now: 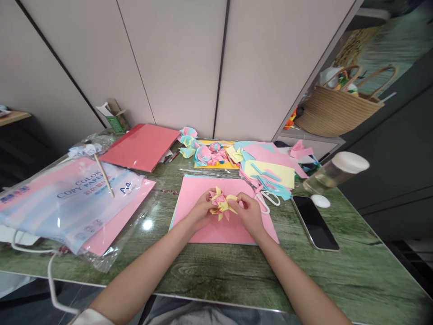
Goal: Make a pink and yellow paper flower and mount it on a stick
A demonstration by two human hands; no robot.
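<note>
A paper flower (221,204) with pointed pink and yellow petals is held up between my two hands. My left hand (202,211) closes on its left side, fingers partly hidden behind the petals. On the other side, my right hand (249,212) pinches a yellow petal between thumb and fingers. Beneath both hands lies a stack of pink paper (203,232), with a blue sheet showing at its edge. White-handled scissors (270,197) rest by the stack's right edge, close to my right hand.
Finished paper flowers (203,154) and paper scraps (274,174) line the back. A phone (316,222), a small white oval object (320,201) and a capped bottle (334,171) stand right. Left are a plastic paper packet (74,194), a wooden stick (104,176) and a red folder (142,146).
</note>
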